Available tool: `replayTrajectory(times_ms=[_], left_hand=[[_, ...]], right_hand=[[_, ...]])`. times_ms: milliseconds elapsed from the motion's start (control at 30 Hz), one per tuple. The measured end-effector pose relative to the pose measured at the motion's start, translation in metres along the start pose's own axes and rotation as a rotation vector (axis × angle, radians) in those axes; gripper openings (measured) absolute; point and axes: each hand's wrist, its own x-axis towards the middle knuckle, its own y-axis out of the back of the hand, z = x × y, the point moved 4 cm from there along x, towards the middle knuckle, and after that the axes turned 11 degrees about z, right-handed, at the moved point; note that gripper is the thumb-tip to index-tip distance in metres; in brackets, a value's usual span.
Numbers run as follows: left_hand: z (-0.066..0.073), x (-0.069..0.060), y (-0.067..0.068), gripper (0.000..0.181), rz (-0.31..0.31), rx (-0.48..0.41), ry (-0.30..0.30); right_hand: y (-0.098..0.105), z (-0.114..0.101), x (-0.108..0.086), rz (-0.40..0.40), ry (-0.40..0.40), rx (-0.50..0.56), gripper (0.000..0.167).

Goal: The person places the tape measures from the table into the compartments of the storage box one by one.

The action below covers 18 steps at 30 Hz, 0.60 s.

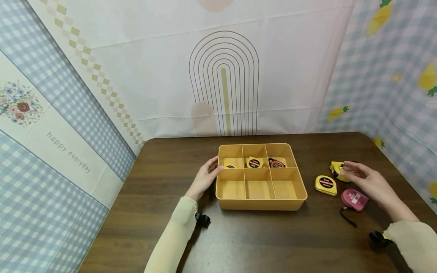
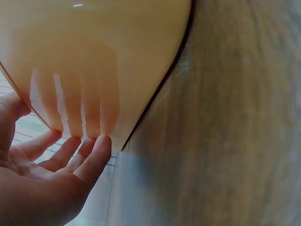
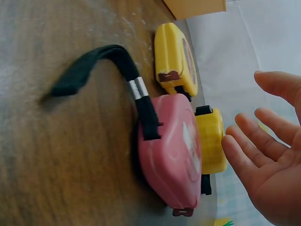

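My left hand (image 1: 204,177) holds the left wall of a yellow six-compartment box (image 1: 261,204), thumb at the rim and fingertips against the outside (image 2: 70,113). My right hand (image 1: 375,185), fingers apart and slightly bent, is over a yellow tape measure (image 1: 337,170); whether it touches it I cannot tell. In front lie another yellow tape measure (image 1: 326,185) and a pink one (image 1: 354,199) with a black strap. The right wrist view shows the hand (image 3: 268,160) holding nothing, beside the pink tape measure (image 3: 171,155) and the farther yellow one (image 3: 212,141).
In the box's back row sit a yellow tape measure (image 1: 230,166) at left, one with a dark label (image 1: 254,162) in the middle, and an orange and black one (image 1: 277,163) at right. The brown table (image 1: 164,227) meets patterned cloths (image 1: 164,76) behind and at both sides.
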Motion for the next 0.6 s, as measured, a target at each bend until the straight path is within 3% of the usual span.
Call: replayTrajectory(times_ms=[600], left_hand=[[0.000,-0.001,-0.001,0.063,-0.017,-0.042,0.008]], right_hand=[[-0.014,-0.001,-0.009,-0.075,-0.015,-0.026,0.073]])
